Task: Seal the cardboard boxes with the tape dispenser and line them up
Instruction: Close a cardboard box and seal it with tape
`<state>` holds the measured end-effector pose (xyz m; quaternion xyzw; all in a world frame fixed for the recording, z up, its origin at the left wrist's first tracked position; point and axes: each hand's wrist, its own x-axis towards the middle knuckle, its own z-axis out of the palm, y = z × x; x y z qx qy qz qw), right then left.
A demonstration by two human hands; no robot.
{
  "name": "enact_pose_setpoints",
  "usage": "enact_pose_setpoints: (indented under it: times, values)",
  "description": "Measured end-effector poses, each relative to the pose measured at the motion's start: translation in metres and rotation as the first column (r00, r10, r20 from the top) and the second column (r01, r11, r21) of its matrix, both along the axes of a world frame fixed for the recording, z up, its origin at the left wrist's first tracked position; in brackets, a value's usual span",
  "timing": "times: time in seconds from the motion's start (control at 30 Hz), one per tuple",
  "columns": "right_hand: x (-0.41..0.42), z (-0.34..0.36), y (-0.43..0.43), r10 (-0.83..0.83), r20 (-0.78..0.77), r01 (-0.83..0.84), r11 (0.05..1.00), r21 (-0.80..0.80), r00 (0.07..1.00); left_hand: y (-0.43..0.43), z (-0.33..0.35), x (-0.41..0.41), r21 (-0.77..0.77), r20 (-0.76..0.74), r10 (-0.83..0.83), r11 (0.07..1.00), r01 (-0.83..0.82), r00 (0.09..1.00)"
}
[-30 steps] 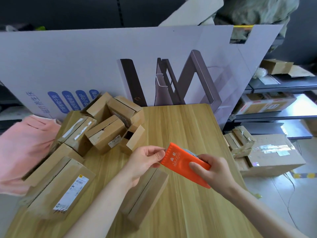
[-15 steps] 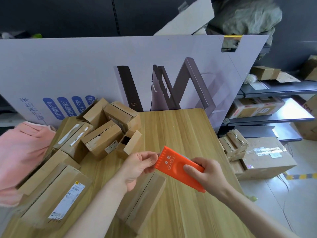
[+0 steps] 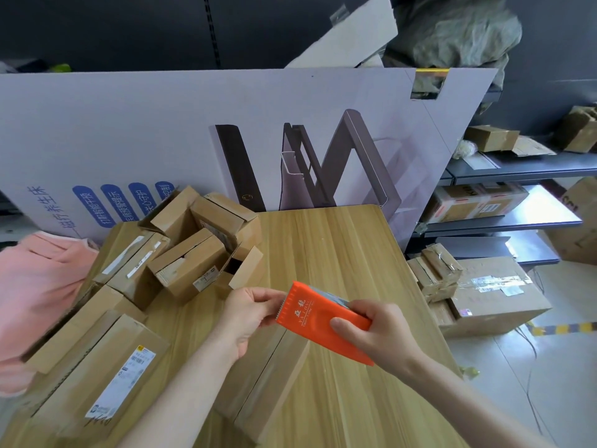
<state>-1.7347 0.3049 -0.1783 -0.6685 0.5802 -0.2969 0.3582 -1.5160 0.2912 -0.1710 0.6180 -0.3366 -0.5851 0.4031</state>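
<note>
Unchanged in position since the earlier frame: orange tape dispenser (image 3: 310, 318), held above a closed cardboard box (image 3: 274, 383) on the wooden table (image 3: 339, 253). Right hand (image 3: 384, 331) grips its body, thumb across the face; left hand (image 3: 248, 315) pinches its serrated end. More boxes (image 3: 184, 263) heaped at table's left.

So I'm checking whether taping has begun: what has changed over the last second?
Nothing clear. The right hand holds the orange tape dispenser and the left hand pinches its toothed end, the same grip as before, above the long box. Only the view shifts slightly. The box pile stayed put.
</note>
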Motion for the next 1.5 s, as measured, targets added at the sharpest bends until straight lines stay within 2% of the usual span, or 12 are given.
enact_pose_setpoints:
  times: [0.2,0.3,0.7,0.93,1.23,1.5]
  values:
    - [0.015,0.011,-0.004,-0.035,-0.193,0.029,0.999,-0.033,0.980,-0.015,-0.005,0.005,-0.034,0.203,0.066,0.998,-0.060,0.977]
    - [0.014,0.018,-0.006,-0.053,-0.273,0.051,0.999,-0.011,0.961,-0.025,-0.006,0.015,-0.054,0.257,0.094,0.995,-0.083,0.962]
    - [-0.041,-0.002,0.004,-0.065,-0.260,0.105,0.984,0.142,0.963,-0.031,-0.040,0.048,0.000,0.351,0.139,0.989,-0.149,0.926]
    - [-0.049,-0.038,0.003,-0.046,-0.443,0.159,0.962,0.223,0.895,-0.028,-0.080,0.027,0.035,0.436,0.082,0.993,-0.109,0.896]
    - [-0.030,-0.081,-0.007,-0.009,-0.511,0.202,0.924,0.325,0.860,-0.039,-0.113,0.030,0.099,0.566,0.010,0.992,-0.080,0.824]
    - [-0.024,-0.100,-0.006,-0.006,-0.561,0.239,0.909,0.342,0.828,-0.043,-0.136,0.029,0.146,0.576,-0.030,0.987,-0.067,0.817]
